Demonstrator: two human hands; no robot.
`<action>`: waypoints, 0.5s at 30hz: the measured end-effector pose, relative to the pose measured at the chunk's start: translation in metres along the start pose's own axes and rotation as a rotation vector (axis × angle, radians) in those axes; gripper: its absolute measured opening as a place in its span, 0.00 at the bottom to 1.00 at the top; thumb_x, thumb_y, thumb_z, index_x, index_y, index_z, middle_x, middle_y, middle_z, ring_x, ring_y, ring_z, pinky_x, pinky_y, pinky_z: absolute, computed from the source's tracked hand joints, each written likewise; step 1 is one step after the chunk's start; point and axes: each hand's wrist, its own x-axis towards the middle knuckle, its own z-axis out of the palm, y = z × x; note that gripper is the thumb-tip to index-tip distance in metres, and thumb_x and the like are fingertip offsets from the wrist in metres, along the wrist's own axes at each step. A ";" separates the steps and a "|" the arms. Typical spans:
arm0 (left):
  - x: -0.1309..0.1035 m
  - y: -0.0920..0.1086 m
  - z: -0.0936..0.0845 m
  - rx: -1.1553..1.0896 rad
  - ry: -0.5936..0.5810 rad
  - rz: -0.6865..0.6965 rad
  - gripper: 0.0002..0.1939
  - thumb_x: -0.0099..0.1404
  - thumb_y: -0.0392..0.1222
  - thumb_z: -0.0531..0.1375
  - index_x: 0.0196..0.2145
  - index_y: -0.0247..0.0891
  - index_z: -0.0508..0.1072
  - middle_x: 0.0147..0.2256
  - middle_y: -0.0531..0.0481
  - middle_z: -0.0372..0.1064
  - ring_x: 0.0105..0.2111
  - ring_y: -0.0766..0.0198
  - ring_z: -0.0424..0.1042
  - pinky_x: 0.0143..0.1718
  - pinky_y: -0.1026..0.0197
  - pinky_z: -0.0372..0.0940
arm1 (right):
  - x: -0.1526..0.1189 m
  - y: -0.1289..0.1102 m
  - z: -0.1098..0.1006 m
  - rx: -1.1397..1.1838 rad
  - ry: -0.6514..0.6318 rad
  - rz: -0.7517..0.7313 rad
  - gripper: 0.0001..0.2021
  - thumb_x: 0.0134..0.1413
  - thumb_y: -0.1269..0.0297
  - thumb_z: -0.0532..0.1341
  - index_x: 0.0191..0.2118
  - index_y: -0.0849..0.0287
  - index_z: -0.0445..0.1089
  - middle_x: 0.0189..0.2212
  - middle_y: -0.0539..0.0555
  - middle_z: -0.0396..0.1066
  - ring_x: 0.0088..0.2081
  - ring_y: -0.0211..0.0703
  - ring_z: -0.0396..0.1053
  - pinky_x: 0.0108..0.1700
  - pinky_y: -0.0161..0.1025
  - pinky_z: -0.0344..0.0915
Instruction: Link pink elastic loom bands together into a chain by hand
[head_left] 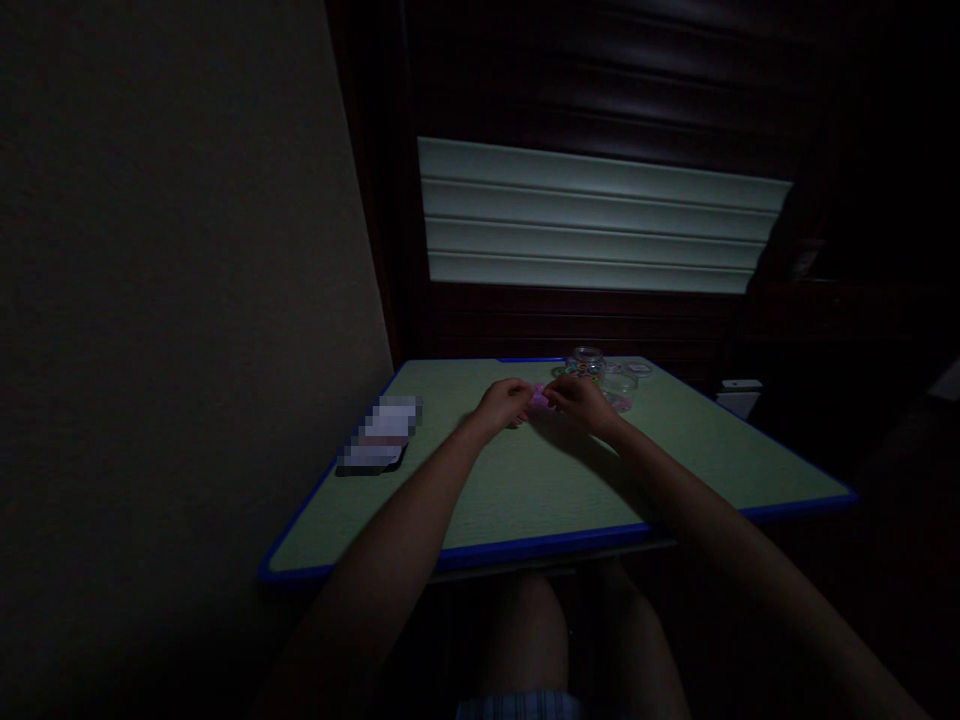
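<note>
Over the far half of the green table, my left hand (504,405) and my right hand (581,402) come close together with bent fingers. A small pink-purple thing (538,399) is pinched between them; its kind is too dark and small to make out. Just behind my right hand stands a clear jar (586,358) with small multicoloured pieces in it, partly hidden by the hand. Beside that, a clear round container (621,384) has something pink at its bottom.
The table (480,500) has a blue edge. A blurred-out flat object (381,434) lies near its left side. A clear lid-like piece (638,369) rests at the far right. There is a wall (187,300) at left, and a white object (739,396) stands beyond the right edge.
</note>
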 end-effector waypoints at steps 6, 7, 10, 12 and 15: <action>-0.001 0.000 0.001 -0.001 -0.017 0.011 0.10 0.58 0.45 0.54 0.30 0.34 0.67 0.19 0.54 0.62 0.17 0.74 0.61 0.18 0.71 0.57 | -0.001 -0.001 0.000 0.020 -0.040 0.000 0.12 0.50 0.62 0.53 0.31 0.65 0.69 0.24 0.54 0.69 0.26 0.35 0.64 0.28 0.32 0.58; -0.001 -0.001 0.001 0.000 -0.013 0.016 0.10 0.58 0.44 0.54 0.30 0.34 0.67 0.18 0.54 0.61 0.17 0.74 0.61 0.18 0.71 0.57 | -0.001 -0.001 0.000 0.017 -0.039 0.000 0.12 0.50 0.62 0.53 0.31 0.65 0.69 0.24 0.54 0.69 0.25 0.35 0.64 0.28 0.32 0.58; 0.000 -0.002 0.000 0.009 0.005 0.036 0.10 0.57 0.45 0.55 0.31 0.34 0.67 0.18 0.54 0.62 0.17 0.74 0.61 0.18 0.71 0.56 | -0.001 -0.001 0.000 0.011 -0.036 0.003 0.12 0.49 0.61 0.53 0.31 0.65 0.69 0.24 0.53 0.68 0.26 0.35 0.64 0.28 0.32 0.58; 0.000 -0.002 0.000 0.020 0.018 0.048 0.10 0.56 0.44 0.56 0.30 0.34 0.67 0.18 0.54 0.62 0.17 0.73 0.61 0.18 0.71 0.56 | -0.001 -0.001 0.000 0.020 -0.038 0.012 0.13 0.49 0.61 0.53 0.30 0.65 0.69 0.24 0.53 0.68 0.25 0.35 0.63 0.28 0.32 0.58; 0.001 -0.001 0.000 0.028 0.039 0.061 0.09 0.56 0.44 0.56 0.28 0.34 0.66 0.18 0.54 0.62 0.17 0.73 0.62 0.17 0.71 0.55 | -0.001 -0.002 0.001 0.043 -0.046 0.029 0.13 0.49 0.60 0.53 0.30 0.65 0.69 0.24 0.53 0.68 0.25 0.35 0.63 0.27 0.31 0.58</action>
